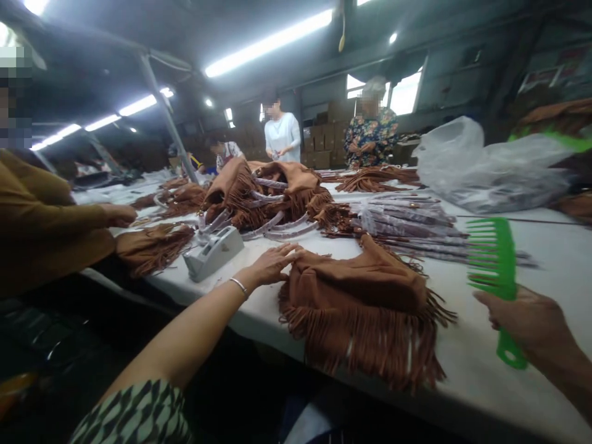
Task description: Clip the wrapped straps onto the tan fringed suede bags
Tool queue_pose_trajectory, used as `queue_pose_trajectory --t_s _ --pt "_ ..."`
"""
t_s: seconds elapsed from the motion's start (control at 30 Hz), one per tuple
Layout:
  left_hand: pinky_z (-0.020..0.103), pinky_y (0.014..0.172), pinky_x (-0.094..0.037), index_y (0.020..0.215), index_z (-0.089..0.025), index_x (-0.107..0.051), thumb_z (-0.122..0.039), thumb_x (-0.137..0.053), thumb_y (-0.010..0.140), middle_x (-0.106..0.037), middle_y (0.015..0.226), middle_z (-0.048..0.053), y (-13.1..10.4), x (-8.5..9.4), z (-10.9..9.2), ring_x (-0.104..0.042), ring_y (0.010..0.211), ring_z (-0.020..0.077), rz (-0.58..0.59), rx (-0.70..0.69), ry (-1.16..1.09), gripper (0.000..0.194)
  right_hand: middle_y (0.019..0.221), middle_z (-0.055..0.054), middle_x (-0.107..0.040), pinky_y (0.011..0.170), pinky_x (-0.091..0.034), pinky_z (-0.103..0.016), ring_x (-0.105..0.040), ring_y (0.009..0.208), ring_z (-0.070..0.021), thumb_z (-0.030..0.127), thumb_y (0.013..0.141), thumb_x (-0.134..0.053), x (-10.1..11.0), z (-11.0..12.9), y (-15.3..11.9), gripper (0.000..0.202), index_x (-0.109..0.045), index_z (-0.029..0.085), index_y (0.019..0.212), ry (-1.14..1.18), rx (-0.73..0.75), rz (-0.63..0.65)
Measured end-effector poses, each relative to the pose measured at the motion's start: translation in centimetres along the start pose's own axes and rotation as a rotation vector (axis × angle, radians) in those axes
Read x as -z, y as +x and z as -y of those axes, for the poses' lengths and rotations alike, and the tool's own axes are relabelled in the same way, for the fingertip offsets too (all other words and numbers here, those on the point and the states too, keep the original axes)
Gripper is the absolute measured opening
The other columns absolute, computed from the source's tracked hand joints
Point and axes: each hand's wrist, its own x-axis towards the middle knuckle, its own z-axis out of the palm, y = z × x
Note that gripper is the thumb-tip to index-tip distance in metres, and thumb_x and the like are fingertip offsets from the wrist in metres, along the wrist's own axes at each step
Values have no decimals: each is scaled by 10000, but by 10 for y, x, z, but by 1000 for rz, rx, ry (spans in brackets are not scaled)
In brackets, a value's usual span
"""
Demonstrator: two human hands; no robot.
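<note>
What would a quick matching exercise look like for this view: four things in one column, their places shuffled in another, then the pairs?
Things
1. green wide-toothed comb
2. brown soft fringed bag
3. grey-white tape dispenser
4. translucent crumpled plastic bag

Places
A. on the white table, to the left of the left grip
B. beyond the comb, toward the right side of the picture
C. held in the right grip
D. touched by the fingers of the left grip

Pairs: 1-C, 2-D, 3-A, 4-B
</note>
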Motion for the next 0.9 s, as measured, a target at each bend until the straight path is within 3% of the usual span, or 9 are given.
queue_pose_trajectory --t_s 0.03,0.17,0.23,0.3,0.4,0.5,0.7,0.8,0.9 --pt "427 1026 -300 1382 -251 -272 -259 -609 745 -255 1462 115 3 -3 -3 -243 1333 251 -6 -17 -21 721 385 -52 -508 364 -350 -348 -485 367 -226 459 751 -491 -3 15 -15 278 -546 250 576 -39 -48 -112" --pt "444 1038 -268 1195 -253 -527 -227 -589 742 -412 1379 90 21 -7 -10 -291 1312 258 -67 -65 -222 459 990 -62 -675 761 -490 -353 -623 895 -280 443 687 -626 -52 79 -73 353 -648 226 965 -40 187 366" --pt "428 1045 -257 1039 -242 -623 -186 -609 697 -537 1264 64 31 -5 -9 -341 1282 260 -113 -58 -388 347 1099 -84 -636 814 -459 -372 -592 982 -304 415 590 -716 -85 98 -86 609 -571 230 1152 -171 171 378" --pt "407 1021 -292 903 -216 -660 -157 -615 660 -635 1095 52 40 -2 -6 -425 1214 262 -160 -24 -510 254 991 -107 -666 742 -454 -357 -613 909 -303 369 566 -733 -112 103 -86 639 -558 211 1160 -327 132 374" --pt "357 867 -423 764 -166 -646 -193 -590 678 -666 836 48 54 8 -5 -566 981 242 -233 31 -620 107 660 -48 -648 581 -403 -263 -609 656 -210 249 650 -629 -125 98 -69 128 -648 192 764 -360 121 410" --pt "262 647 -462 748 -131 -606 -301 -535 753 -625 725 32 64 26 -12 -578 726 164 -309 54 -739 184 490 1 -555 476 -341 -218 -515 492 -133 182 642 -573 -102 93 -48 138 -568 175 504 -95 96 432" --pt "161 438 -314 757 -130 -546 -424 -651 697 -510 598 -43 83 81 -44 -417 476 50 -426 109 -1244 318 414 18 -507 350 -311 -198 -404 344 -78 285 545 -691 -16 102 -32 176 -596 142 507 339 -158 440" --pt "160 454 -335 783 -128 -574 -410 -667 691 -547 637 -24 95 111 -59 -456 515 62 -464 92 -1215 311 363 35 -456 300 -262 -189 -357 289 -64 356 545 -737 9 102 -38 281 -557 141 516 394 -206 365" --pt "171 479 -374 796 -124 -609 -383 -661 693 -584 666 -5 107 136 -71 -501 557 85 -520 99 -1143 283 337 62 -391 295 -231 -183 -296 284 -44 415 604 -720 14 98 -46 364 -478 160 511 489 -208 228"
